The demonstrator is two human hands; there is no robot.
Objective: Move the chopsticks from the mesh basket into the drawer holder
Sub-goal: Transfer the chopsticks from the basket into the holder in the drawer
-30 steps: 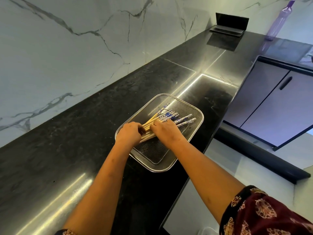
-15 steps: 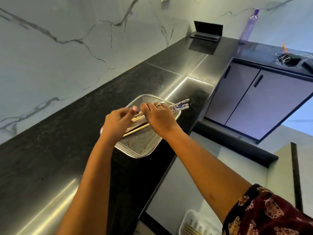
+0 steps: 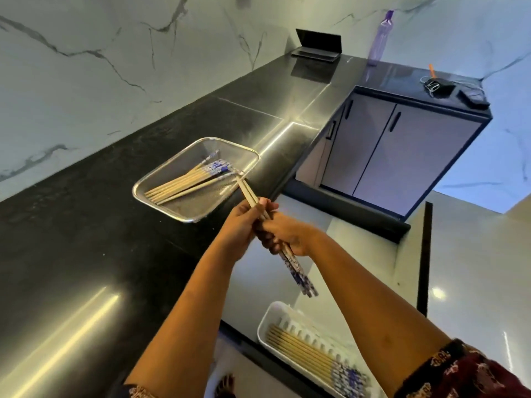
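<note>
A rectangular mesh basket (image 3: 161, 183) sits at the black counter's front edge with several wooden chopsticks (image 3: 184, 180) with blue-patterned ends lying in it. My left hand (image 3: 240, 225) and my right hand (image 3: 284, 234) are together just off the counter edge, both gripping a small bundle of chopsticks (image 3: 298, 278). The plain tips point up toward the basket and the blue ends point down. Below, a white slotted drawer holder (image 3: 268, 320) holds several chopsticks (image 3: 304, 351) laid side by side.
The black counter (image 3: 86, 254) runs along a marble wall to a corner with a laptop (image 3: 316, 45) and a purple bottle (image 3: 379, 41). Grey cabinet doors (image 3: 402, 156) stand at the right. A bare foot (image 3: 225, 384) shows on the floor below.
Both hands lifted a bundle of chopsticks out of the basket and drew it back over the counter edge, turning it so the blue ends point down. The drawer holder came further into view.
</note>
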